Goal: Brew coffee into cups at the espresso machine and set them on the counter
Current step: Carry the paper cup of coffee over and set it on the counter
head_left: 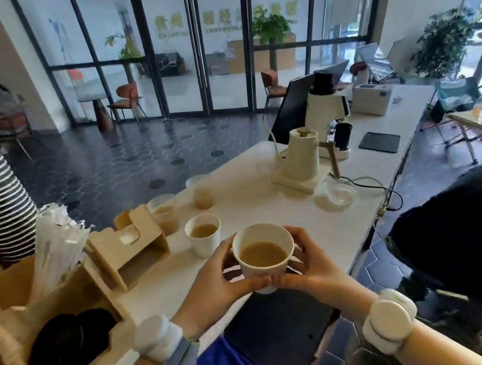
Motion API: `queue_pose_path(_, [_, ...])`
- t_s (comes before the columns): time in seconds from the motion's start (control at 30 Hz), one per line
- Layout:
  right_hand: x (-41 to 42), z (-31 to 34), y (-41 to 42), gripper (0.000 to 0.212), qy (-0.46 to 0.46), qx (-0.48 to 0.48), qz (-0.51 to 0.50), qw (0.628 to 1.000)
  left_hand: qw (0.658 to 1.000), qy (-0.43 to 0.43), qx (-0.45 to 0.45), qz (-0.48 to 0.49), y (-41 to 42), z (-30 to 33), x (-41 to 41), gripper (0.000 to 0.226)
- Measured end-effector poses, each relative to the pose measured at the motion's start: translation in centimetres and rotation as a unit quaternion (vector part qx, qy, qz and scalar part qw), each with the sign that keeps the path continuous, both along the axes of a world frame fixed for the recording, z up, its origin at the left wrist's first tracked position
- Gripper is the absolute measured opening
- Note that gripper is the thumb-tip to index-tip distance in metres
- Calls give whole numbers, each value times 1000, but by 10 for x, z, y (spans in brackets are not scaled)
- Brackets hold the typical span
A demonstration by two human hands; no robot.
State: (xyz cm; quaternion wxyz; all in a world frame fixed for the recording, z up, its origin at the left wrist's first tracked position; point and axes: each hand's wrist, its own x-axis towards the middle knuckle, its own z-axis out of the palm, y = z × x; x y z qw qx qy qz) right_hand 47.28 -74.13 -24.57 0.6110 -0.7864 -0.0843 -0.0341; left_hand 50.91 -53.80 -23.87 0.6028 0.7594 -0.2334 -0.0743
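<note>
Spillage threatens: both the left hand (pixel 216 276) and right hand (pixel 310 261) clasp the coffee-filled paper cup (pixel 264 256) above the counter (pixel 267 197), where squeezing or tilting could slop it.

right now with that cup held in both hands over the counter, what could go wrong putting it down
1. The held paper cup is gripped by left hand and right hand; squeezing its soft wall could slop the coffee out.
2. The white cup already on the counter stands close by, so a knuckle could tip it.
3. Set half on the dark tablet, it may sit unevenly.
</note>
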Motion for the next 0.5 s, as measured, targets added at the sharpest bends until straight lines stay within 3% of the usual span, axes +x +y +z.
queue_pose_path(0.5, [187,-31,-77,71,43,-1,141,989,983,71,-19,167,-85,-42,125,88])
